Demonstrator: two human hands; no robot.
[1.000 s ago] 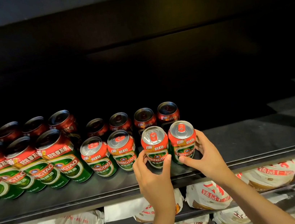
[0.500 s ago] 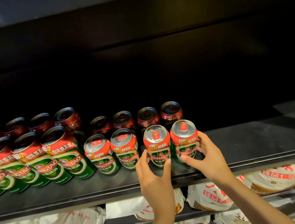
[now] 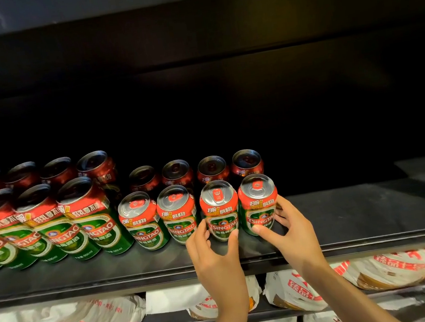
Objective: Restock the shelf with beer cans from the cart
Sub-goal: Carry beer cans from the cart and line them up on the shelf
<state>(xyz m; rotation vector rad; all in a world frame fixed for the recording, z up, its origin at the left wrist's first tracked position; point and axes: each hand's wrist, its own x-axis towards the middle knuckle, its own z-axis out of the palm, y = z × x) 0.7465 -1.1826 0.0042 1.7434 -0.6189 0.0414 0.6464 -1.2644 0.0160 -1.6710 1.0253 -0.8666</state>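
Two short green-and-red Tsingtao beer cans stand side by side at the front of the dark shelf (image 3: 365, 224). My left hand (image 3: 217, 258) grips the left can (image 3: 220, 209) from the front, thumb and fingers curled round its lower part. My right hand (image 3: 295, 233) holds the right can (image 3: 257, 201), thumb on its front and fingers round its right side. Two more short cans (image 3: 156, 217) stand just to their left, and a second row of short cans (image 3: 193, 170) sits behind in shadow. The cart is not in view.
Taller Tsingtao cans (image 3: 59, 223) fill the shelf's left part in two rows. Bare shelf stretches to the right of my right hand. Below, a lower shelf carries white packets with red print (image 3: 385, 270). The shelf's back is dark.
The view has shifted slightly to the left, so the cans sit a little further right in frame. Both hands stay on the same two cans, which still stand in place.
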